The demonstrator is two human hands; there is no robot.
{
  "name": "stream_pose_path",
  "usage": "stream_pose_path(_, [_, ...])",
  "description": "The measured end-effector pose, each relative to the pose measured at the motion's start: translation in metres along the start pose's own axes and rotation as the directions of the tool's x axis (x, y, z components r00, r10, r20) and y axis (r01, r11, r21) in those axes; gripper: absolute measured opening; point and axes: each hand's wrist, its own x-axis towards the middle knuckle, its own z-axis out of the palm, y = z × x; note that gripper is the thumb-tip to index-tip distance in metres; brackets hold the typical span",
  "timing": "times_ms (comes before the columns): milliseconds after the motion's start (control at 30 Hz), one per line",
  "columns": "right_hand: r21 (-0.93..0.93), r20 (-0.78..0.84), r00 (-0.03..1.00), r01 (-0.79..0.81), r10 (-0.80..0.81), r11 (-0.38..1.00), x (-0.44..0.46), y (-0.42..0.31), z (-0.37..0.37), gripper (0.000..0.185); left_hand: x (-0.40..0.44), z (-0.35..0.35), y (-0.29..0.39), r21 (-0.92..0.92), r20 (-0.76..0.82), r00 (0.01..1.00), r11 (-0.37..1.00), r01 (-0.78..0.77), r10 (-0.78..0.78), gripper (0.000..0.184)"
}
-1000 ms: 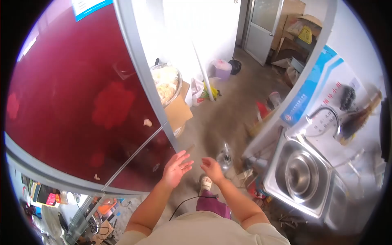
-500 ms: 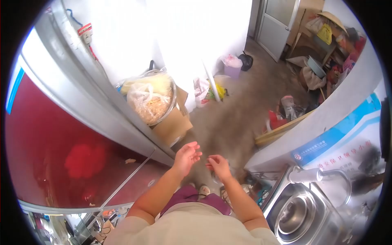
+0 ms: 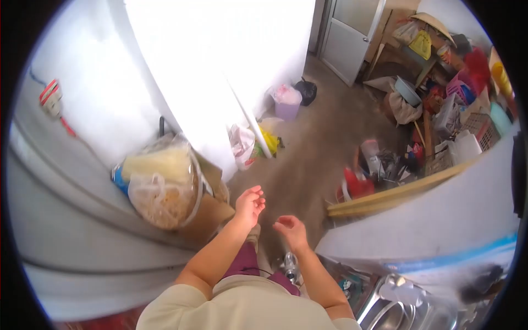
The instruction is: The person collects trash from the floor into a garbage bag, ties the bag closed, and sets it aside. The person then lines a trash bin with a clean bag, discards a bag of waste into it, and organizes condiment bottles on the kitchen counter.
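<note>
My left hand (image 3: 250,205) is held in front of my body above the floor, its fingers apart and slightly curled, with nothing in it. To its right hangs my right hand (image 3: 291,230), empty, with the thumb and fingers loosely bent and a gap between them. The two hands do not touch. Left of my left hand stands a round container (image 3: 193,190) with plastic bags of pale food (image 3: 159,198) in it, beside a cardboard box (image 3: 206,217). Below my right hand is a shiny metal object (image 3: 290,263) near my feet.
A purple bin (image 3: 287,110), a black bag (image 3: 306,91) and a white bag (image 3: 242,144) stand along the white wall. A grey door (image 3: 346,49) is at the back. Piled items lie behind a wooden beam (image 3: 404,190) at right. The sink (image 3: 388,316) is at lower right.
The view has moved forward past the red cabinet, which has nearly left the frame at lower left. The sink has slid to the bottom. Both hands remain raised and empty.
</note>
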Motion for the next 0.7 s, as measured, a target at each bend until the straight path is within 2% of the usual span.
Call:
stream_pose_path(33, [0.044,-0.006,0.999,-0.041,0.041,0.998,0.022,-0.012,0.008,0.022,0.026,-0.002,0.008,-0.025,-0.012,1.0,1.0,0.005,-0.005,0.028])
stream_pose_path(200, [-0.105,0.053,0.994,-0.084,0.09,0.991,0.123,-0.061,0.038,0.02,0.11,0.004,0.073,-0.14,-0.052,0.999,0.99,-0.01,0.003,0.028])
stream_pose_path(333, [-0.146,0.122,0.991,-0.045,0.063,0.988,0.197,-0.088,0.051,0.019,0.166,0.011,0.113,-0.124,-0.146,0.989,0.992,-0.033,0.015,0.029])
stream_pose_path(400, [-0.137,0.125,0.989,-0.067,0.085,0.988,0.227,-0.094,0.048,0.018,0.191,0.019,0.119,-0.113,-0.137,0.99,0.994,0.007,-0.023,0.029])
stream_pose_path(533, [-0.147,0.104,0.991,-0.068,0.084,0.987,0.293,-0.118,0.019,0.018,0.255,0.055,0.115,-0.057,-0.093,0.989,0.993,0.107,-0.112,0.028])
stream_pose_path(700, [-0.104,-0.005,0.995,-0.098,0.098,0.99,0.399,-0.16,-0.052,0.015,0.353,0.131,0.099,-0.003,-0.033,0.982,0.983,0.185,-0.185,0.023])
